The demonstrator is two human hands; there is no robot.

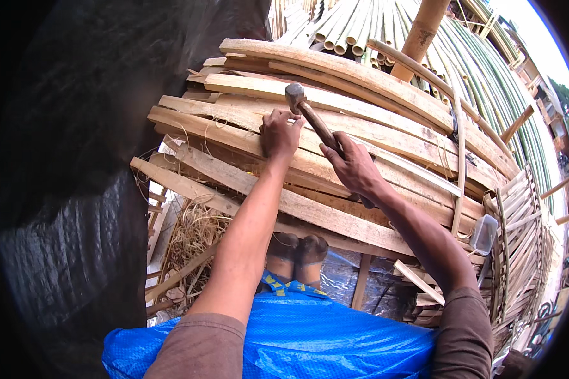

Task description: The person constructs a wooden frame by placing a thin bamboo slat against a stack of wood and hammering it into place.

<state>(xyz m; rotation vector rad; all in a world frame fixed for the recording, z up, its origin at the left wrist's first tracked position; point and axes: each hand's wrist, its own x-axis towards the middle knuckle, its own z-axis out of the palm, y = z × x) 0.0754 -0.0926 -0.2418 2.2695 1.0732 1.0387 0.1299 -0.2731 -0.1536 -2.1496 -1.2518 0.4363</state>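
The hammer (310, 117) lies slantwise above the stack of split bamboo slats (335, 158), its dark metal head up near the far slats and its wooden handle running down into the right hand (354, 167), which is closed around the handle at about its middle. The hammer head sits just above the fingertips of the left hand (279, 134). That hand is pressed down on a slat with the fingers bunched together, as if pinching something small against the wood; whatever it may hold is too small to make out.

Judging from this pose, the step in hand is a fastening stroke: the left hand steadies the spot and the hammer is poised close over it. The next move would call for a short, well-aimed tap that lands clear of the left fingers, which lie very near the hammer head.

Around them the slats lie in overlapping rows, bowed by the lens, with loose fibres trailing from their edges. Beyond the stack rise long green bamboo poles (487, 82) and one thicker brown pole (420, 31). A small clear plastic box (485, 234) rests at the right end of the slats. Below, a blue tarp (310, 335) covers the person's lap, and dry straw (193, 237) lies to the left.
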